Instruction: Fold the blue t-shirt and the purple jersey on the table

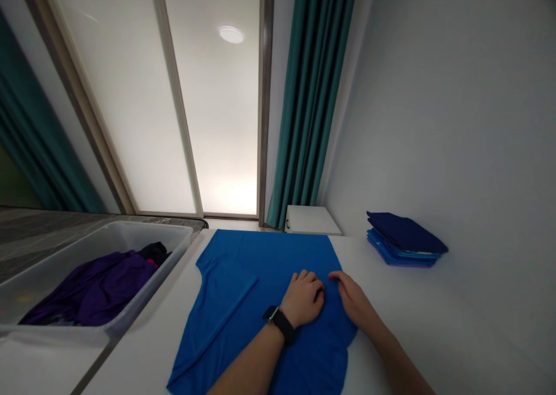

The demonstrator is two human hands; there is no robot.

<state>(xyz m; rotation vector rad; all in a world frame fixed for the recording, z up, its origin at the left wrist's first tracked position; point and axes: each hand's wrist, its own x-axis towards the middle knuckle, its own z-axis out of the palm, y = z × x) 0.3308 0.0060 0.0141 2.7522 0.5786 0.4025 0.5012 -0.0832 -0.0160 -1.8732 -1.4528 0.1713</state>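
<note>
A blue short-sleeved shirt lies spread on the white table, with the sleeve on its left side turned inward across the body. My left hand, with a black watch on the wrist, rests on the middle of the cloth. Its fingers are bent loosely, with a small gap by the thumb. Close beside it, my right hand is at the shirt's right edge, index finger stretched over the cloth and thumb apart. The undersides of both hands are hidden.
On the left, a translucent plastic bin contains purple and dark clothes. A stack of folded blue garments sits at the right by the wall. Beyond the table stand a white cabinet, a teal curtain and frosted sliding doors.
</note>
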